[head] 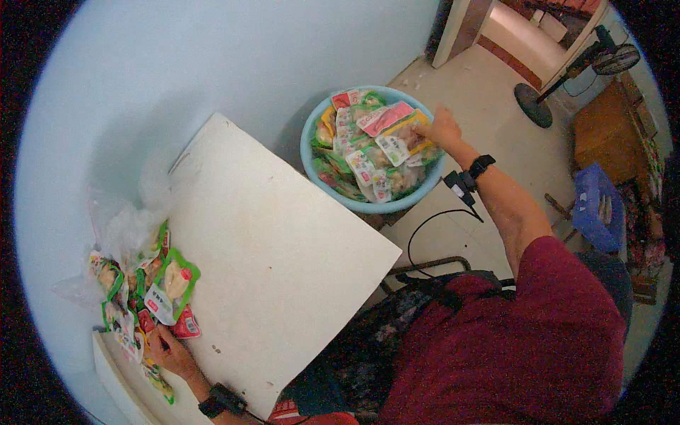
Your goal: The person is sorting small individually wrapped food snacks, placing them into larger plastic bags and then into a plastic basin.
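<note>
My left hand (171, 353) touches the lower edge of a pile of small sealed snack packets (114, 303) on the white tabletop; whether its fingers hold one is unclear. A green-edged packet (172, 287) and a red packet (187, 323) lie at the pile's right side. Beyond the table, a round light-blue plastic basin (307, 154) is heaped with similar packets. My right hand (443, 130) is over the basin's right rim, its fingers at a yellow-edged packet (417, 133). The hand is slightly blurred, so its grip is not plain.
A white table (276, 255) stands against a pale blue wall, with clear plastic bags (127, 228) at its far left. A black cable hangs by my right wrist. To the right are a black fan (534, 105), a blue plastic crate (597, 207) and a cardboard box (603, 133).
</note>
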Available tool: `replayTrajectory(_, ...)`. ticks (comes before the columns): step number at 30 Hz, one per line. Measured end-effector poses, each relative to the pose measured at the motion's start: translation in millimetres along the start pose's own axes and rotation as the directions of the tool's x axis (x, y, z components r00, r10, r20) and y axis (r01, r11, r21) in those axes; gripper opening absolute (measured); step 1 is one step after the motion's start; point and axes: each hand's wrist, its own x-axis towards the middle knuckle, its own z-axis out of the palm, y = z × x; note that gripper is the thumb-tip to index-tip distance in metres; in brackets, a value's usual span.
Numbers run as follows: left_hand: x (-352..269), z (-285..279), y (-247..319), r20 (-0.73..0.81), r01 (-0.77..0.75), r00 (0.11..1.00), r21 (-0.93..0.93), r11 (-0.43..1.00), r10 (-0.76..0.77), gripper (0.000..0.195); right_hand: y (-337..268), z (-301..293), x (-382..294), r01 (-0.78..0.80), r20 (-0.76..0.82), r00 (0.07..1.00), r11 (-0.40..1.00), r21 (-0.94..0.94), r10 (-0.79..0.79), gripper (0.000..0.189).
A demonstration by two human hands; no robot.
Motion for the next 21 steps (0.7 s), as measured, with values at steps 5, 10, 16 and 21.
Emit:
replayTrajectory(5, 10, -1, 24, -0.013, 0.037, 0.999, -0.031, 0.999, -0.038, 0.015, 29, 16, 21, 0.207, -0.152, 0.953, 0.930, -0.303, -0.262, 0.050)
replayTrajectory(10, 6, 3, 10, -0.091, -0.004, 0.996, -0.082, 0.997, -0.004, 0.016, 6, 57, -5, 0.315, -0.033, 0.939, 0.896, -0.312, -0.342, 0.053)
replayTrajectory(16, 1, -2, -7, -0.039, -0.016, 0.999, -0.048, 0.999, 0.014, 0.016, -2, 59, 4, 0.260, 0.017, 0.966, 0.962, -0.086, -0.260, 0.052)
replayTrajectory(21, -9, 10, -14, -0.016, 0.138, 0.989, -0.226, 0.964, -0.146, 0.014, 22, 64, 18, 0.392, 0.087, 0.919, 0.873, -0.289, -0.384, 0.053)
